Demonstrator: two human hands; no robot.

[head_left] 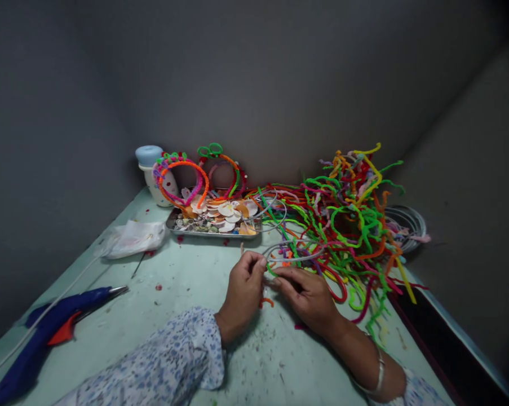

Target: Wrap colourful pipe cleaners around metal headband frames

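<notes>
Just in front of the shell tray, my left hand (248, 285) is closed, thumb and forefinger pinched at one end of a short green pipe cleaner (271, 270). My right hand (307, 296) is closed at the pipe cleaner's other end, its fingertips pressed together. The fingers hide most of this piece. Behind both hands lies a grey wire loop (294, 258); whether it touches the fingers I cannot tell. An orange pipe cleaner scrap (266, 302) lies between the wrists.
A metal tray (214, 234) holds shells, with colourful headbands (182, 166) at its back. Tangled pipe cleaners (347, 214) pile up at right, beside a wire coil (417, 225). A blue glue gun (63, 316), plastic bag (131, 239) and blue-lidded container (150, 169) are at left.
</notes>
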